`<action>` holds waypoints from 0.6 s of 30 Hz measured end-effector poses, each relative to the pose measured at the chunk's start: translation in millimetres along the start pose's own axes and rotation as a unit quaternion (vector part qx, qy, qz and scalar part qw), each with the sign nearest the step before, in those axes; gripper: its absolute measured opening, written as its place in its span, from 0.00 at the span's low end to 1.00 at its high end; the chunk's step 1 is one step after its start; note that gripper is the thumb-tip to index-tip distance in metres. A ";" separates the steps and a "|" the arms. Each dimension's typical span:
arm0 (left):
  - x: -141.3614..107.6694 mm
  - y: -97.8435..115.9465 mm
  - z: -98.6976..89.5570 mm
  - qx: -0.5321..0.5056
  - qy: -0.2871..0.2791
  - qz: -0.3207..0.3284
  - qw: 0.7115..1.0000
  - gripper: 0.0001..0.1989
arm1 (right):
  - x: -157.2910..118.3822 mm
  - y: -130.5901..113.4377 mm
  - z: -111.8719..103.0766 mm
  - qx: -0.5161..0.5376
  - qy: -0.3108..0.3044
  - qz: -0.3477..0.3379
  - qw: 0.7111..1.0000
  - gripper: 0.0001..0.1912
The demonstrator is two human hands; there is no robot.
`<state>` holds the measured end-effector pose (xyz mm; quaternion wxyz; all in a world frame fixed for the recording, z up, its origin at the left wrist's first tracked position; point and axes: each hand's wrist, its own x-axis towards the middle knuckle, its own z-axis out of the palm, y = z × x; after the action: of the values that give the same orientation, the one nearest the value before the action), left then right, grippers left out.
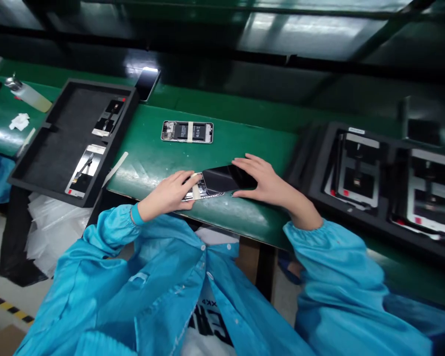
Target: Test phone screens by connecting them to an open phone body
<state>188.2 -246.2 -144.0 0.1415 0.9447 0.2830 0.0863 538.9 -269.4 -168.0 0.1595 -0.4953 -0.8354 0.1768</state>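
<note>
My left hand (172, 194) is closed around one end of an opened phone body (200, 188), whose insides and a pale tape strip show by the thumb. Between the thumb and fingers of my right hand (261, 180) is a black phone screen (226, 179). The screen lies at an angle above the phone body, overlapping its right part and hiding it. Farther back on the green bench (148, 143) rests a second opened phone (187, 132), its battery showing under a pale strip.
On the left, a dark foam tray (55, 126) holds screen parts. Stacked foam trays (319, 158) with several screens stand on the right. A dark phone (147, 84), a spray bottle (31, 96) and a crumpled tissue (19, 121) lie farther back. Clear plastic bags (55, 230) hang at lower left.
</note>
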 end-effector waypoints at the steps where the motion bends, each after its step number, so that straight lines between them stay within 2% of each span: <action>1: 0.7 -0.9 -1.5 0.001 -0.005 0.001 1.000 0.37 | -0.2 -0.2 0.2 0.006 0.003 0.001 1.000 0.53; 5: 2.0 -6.7 -6.4 -0.001 -0.024 0.011 1.000 0.37 | -1.0 0.7 1.5 0.023 0.005 -0.002 1.000 0.53; 9: -1.2 -17.6 -9.6 -0.035 -0.028 0.031 0.999 0.42 | -0.5 -0.2 1.4 0.021 0.005 0.002 1.000 0.53; 12: -0.2 -22.1 -6.2 -0.056 0.002 0.032 0.998 0.45 | 0.3 -5.1 0.6 0.020 0.017 -0.010 1.000 0.50; 15: 9.1 -17.9 1.3 -0.059 0.037 0.016 0.997 0.47 | 1.1 -12.6 0.7 0.021 0.038 -0.033 0.999 0.46; 18: 23.1 -9.2 7.9 -0.061 0.040 0.021 0.997 0.50 | 1.1 -17.8 2.3 0.016 0.066 -0.063 0.996 0.48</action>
<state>204.5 -227.6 -152.5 0.1850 0.9360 0.2625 0.1442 523.6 -276.7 -161.9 0.2334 -0.4497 -0.8496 0.1465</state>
